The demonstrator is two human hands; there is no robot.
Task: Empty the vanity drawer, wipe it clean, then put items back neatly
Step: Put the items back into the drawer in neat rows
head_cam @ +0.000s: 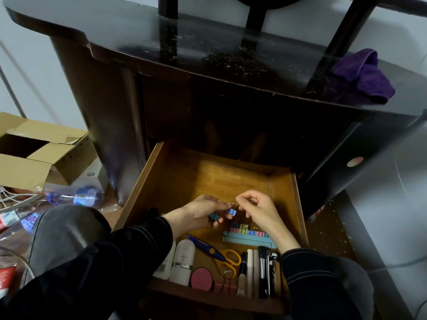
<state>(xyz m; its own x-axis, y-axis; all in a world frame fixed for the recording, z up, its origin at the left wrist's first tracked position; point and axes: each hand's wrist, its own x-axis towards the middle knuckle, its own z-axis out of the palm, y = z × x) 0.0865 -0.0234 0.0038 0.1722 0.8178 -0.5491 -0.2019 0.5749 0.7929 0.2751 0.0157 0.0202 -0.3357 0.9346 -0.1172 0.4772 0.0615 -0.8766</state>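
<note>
The drawer [299,204] stands pulled out under the dark bench [208,42], and its near half already holds things in order, so I judge the step in hand is the putting back. Both hands work over the middle of the drawer. The left hand [203,214] holds some teal clips [214,216] in its curled fingers. The right hand [258,210] pinches the wire handle of a blue binder clip [231,212], which hangs between the two hands.

A row of coloured clips [248,227] lies just below the right hand, touching the far side of the pale blue sticks [247,239]. To do this step well, I think each clip should go down one at a time at the end of this row, with its handles turned the same way as the others, and pressed against the sticks so that the line stays straight. The left hand should only feed the clips and keep away from the row, because a sleeve may push it apart.

The scissors [221,252], the white bottle [183,259] and the brushes [262,271] lie near the front edge. The purple cloth [362,77] rests on the bench at the far right, well apart from the drawer.
</note>
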